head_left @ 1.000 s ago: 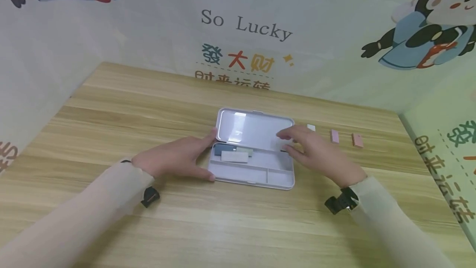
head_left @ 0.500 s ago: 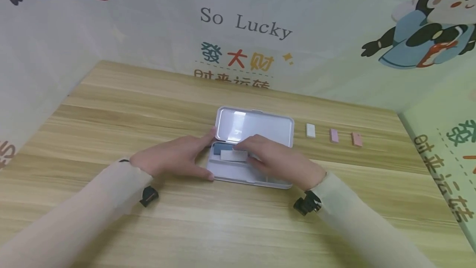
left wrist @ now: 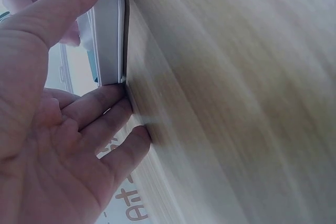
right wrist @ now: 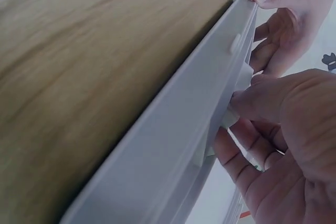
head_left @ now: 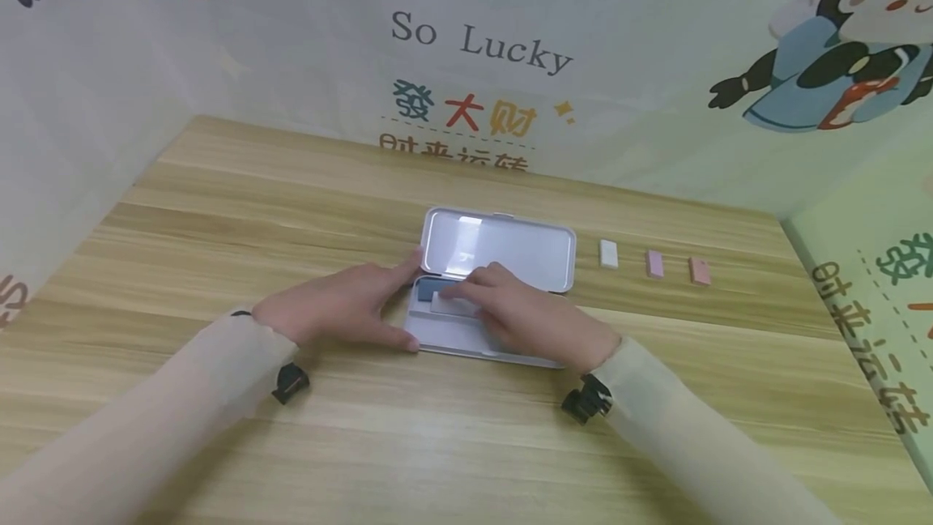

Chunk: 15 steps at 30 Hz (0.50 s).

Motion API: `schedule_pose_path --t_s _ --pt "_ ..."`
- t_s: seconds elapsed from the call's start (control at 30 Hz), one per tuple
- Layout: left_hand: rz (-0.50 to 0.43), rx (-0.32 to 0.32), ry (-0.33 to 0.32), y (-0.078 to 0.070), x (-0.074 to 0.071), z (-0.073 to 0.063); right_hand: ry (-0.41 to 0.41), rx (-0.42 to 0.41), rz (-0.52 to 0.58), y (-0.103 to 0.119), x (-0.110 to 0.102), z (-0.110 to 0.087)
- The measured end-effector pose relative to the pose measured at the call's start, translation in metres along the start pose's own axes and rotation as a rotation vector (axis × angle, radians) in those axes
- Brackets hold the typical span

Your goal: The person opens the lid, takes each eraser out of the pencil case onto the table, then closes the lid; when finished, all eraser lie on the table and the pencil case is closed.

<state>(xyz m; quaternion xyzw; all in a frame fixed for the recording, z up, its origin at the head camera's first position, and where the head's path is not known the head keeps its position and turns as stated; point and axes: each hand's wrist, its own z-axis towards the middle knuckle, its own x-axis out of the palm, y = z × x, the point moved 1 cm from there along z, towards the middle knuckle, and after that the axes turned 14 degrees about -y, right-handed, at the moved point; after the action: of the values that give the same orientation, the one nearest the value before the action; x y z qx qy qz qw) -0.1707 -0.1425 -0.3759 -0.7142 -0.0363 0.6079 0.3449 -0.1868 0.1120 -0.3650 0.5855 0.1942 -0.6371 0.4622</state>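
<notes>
An opened white pencil case [head_left: 452, 339] with divided compartments lies on the wooden table, its lid [head_left: 503, 249] folded back. My left hand [head_left: 331, 306] spans the case's left end, thumb at the front corner and fingertips along the end wall. My right hand [head_left: 535, 318] reaches over the tray and pinches a white eraser-like block [head_left: 450, 305] at its right end, in the back compartment. Behind that block lies a dark blue block [head_left: 428, 291]. Part of a pale green piece [right wrist: 202, 150] shows in the right wrist view. The right hand covers much of the tray's right side.
To the right of the case, a white block [head_left: 608, 254], a lilac block [head_left: 654, 264] and a pink block [head_left: 700, 271] lie in a row on the table [head_left: 350, 444]. A printed cloth [head_left: 291, 63] hangs round the back and sides.
My right hand has moved left and down from the lid's right edge into the tray, onto the white block's end. My left hand stays at the case's left end.
</notes>
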Motion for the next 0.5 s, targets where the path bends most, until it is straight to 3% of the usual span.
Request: schedule_pose_path --t_s 0.33,0.5 --pt "0.010 0.029 -0.003 0.001 0.001 0.001 0.106 -0.017 -0.161 0.010 -0.003 0.009" --pt "0.009 0.026 0.001 0.001 0.001 0.001 0.184 0.030 -0.192 0.015 -0.006 0.013"
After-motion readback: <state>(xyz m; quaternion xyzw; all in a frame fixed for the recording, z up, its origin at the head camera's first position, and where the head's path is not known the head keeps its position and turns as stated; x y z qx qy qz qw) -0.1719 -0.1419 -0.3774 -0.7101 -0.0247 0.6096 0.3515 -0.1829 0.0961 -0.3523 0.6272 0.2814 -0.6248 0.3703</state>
